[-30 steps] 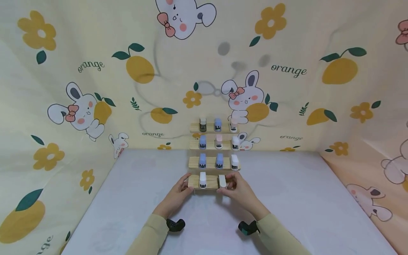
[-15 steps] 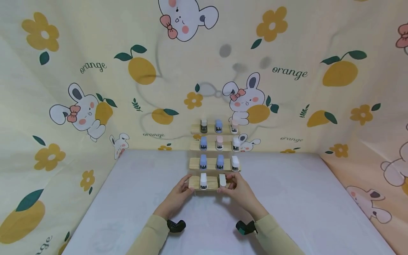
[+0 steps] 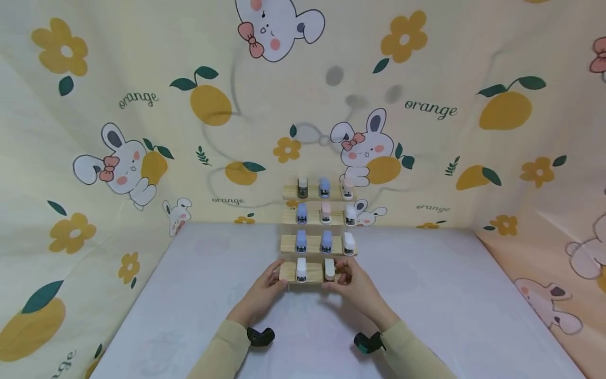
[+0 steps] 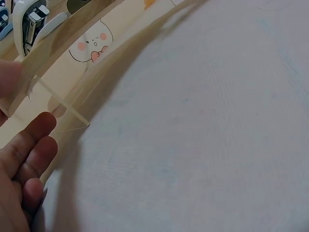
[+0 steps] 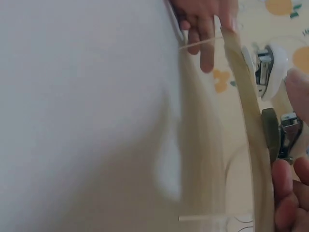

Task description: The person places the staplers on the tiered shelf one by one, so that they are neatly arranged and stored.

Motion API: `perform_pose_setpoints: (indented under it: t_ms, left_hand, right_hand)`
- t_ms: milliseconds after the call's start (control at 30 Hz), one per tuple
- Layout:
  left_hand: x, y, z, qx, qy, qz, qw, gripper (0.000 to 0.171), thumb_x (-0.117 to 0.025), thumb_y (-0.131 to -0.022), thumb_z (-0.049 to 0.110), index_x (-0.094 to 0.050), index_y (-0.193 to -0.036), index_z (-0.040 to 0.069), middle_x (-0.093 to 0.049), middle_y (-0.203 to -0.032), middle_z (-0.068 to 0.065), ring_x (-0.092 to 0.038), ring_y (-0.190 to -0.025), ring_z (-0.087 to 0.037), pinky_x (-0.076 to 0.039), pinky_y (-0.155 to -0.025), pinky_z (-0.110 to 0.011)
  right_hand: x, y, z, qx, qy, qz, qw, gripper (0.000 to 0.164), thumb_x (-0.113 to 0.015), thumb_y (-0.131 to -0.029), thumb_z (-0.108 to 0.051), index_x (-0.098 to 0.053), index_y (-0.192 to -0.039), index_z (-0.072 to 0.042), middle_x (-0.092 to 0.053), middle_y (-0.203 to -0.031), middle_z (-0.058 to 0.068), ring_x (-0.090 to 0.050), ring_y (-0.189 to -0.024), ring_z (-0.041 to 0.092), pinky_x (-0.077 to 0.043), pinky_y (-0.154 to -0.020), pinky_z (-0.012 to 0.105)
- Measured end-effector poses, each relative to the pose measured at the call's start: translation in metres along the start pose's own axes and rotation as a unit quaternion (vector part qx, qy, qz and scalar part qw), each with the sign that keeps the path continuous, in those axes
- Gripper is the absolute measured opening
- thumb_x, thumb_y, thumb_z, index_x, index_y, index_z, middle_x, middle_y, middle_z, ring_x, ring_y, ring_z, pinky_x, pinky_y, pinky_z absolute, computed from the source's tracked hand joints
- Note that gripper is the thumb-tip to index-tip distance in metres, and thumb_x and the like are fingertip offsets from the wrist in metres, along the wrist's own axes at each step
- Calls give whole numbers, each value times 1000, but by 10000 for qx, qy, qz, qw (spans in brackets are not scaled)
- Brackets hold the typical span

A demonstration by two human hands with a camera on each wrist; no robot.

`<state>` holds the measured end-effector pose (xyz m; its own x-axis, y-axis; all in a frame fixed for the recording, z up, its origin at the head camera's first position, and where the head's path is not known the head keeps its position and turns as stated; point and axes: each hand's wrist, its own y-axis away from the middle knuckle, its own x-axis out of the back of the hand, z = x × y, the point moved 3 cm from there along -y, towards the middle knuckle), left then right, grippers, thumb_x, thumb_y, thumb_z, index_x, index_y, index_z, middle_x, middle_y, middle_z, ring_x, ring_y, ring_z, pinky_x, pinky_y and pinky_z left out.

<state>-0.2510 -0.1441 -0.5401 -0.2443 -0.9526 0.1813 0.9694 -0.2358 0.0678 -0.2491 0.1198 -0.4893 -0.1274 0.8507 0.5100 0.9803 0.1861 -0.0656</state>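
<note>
My left hand (image 3: 260,293) pinches the left end of the lowest wooden shelf (image 3: 313,271) of a tiered display rack. In the left wrist view, its thumb lies on the board while the other fingers (image 4: 36,150) extend below. My right hand (image 3: 355,284) grips a mini stapler (image 3: 329,268) with a pale top and dark olive base near that shelf's right end. The right wrist view shows this stapler (image 5: 285,133) upright over the board, fingers around it. A white mini stapler (image 3: 301,269) stands left of it on the same shelf.
Three higher shelves hold several mini staplers: a blue one (image 3: 324,188), a pink one (image 3: 325,212), a white one (image 3: 349,243) and others. Thin clear supports (image 4: 63,101) hold the rack above the white tabletop (image 3: 189,295). A patterned cloth (image 3: 303,105) hangs behind.
The stapler in my right hand has turned slightly, from showing its dark left side to facing more straight forward. My left hand keeps its place on the shelf end.
</note>
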Motion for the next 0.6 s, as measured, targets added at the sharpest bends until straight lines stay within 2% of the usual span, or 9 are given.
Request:
perform_pose_setpoints:
  t_ms: [100,167,300,367,433,467,500,533,600]
  left_hand:
    - [-1,-1,-1,-16,-52,-55,10000,63,-58,-97,35,-28,-152,29,-55,-133,-10,-50,-123,-26,-30,-107,-52]
    - [0,-1,-2,-44,-89,-95,9999,63,-58,-97,36,-28,-152,30,-55,-133,-10,-51,-122,-26,-30,-107,-52]
    - [5,4,-3,-42,-552,-47,9985,63,-56,-97,42,-26,-152,34,-56,-131,-8,-53,-119,-23,-32,-105,-52]
    - [9,7,-1,-7,-964,10,9953,64,-56,-97,44,-25,-153,35,-57,-129,-6,-53,-117,-22,-35,-104,-51]
    - [14,11,3,-35,-1688,136,9856,64,-55,-97,45,-25,-153,34,-56,-129,-4,-52,-118,-21,-36,-103,-49]
    - [17,14,6,-117,-2191,219,9754,64,-54,-97,45,-26,-153,32,-56,-130,-5,-52,-120,-22,-37,-103,-48]
    - [19,16,9,-213,-2756,315,9605,63,-53,-98,45,-27,-153,30,-54,-133,-7,-50,-123,-25,-35,-105,-48]
    - [22,19,13,-338,-3332,438,9412,62,-53,-98,43,-28,-153,26,-51,-137,-10,-46,-127,-28,-33,-106,-49]
    - [27,27,19,-482,-4474,765,8897,63,-51,-99,43,-29,-153,20,-41,-147,-15,-34,-136,-35,-26,-110,-52]
  right_hand:
    - [9,11,2,152,123,-174,9997,61,-81,-77,-40,-53,-125,-15,-61,-107,-3,-56,-96,16,-47,-83,39]
    - [17,20,3,345,267,-242,9988,56,-78,-81,-40,-54,-126,-16,-62,-112,-4,-58,-99,16,-48,-86,41]
    - [40,29,4,926,964,3,9910,29,-68,-91,-36,-63,-113,-18,-66,-100,-8,-61,-88,12,-51,-75,34]
    - [54,28,6,1301,1627,360,9774,20,-65,-94,-33,-64,-108,-18,-66,-95,-8,-61,-85,12,-52,-72,34]
    - [67,26,8,1676,2365,776,9539,22,-66,-94,-30,-65,-109,-15,-67,-99,-2,-62,-89,17,-52,-75,38]
    - [73,25,9,1835,2718,955,9399,26,-67,-93,-28,-64,-112,-11,-66,-105,2,-62,-94,22,-51,-79,42]
    - [78,23,11,1964,3037,1099,9258,32,-68,-92,-28,-63,-115,-8,-65,-113,8,-62,-99,27,-50,-83,46]
    - [82,22,13,2042,3331,1186,9129,39,-69,-90,-29,-61,-120,-5,-62,-120,13,-60,-104,33,-48,-86,50]
    - [86,21,18,2032,3820,1162,8940,54,-70,-89,-33,-55,-129,-1,-51,-135,21,-54,-113,41,-44,-91,56]
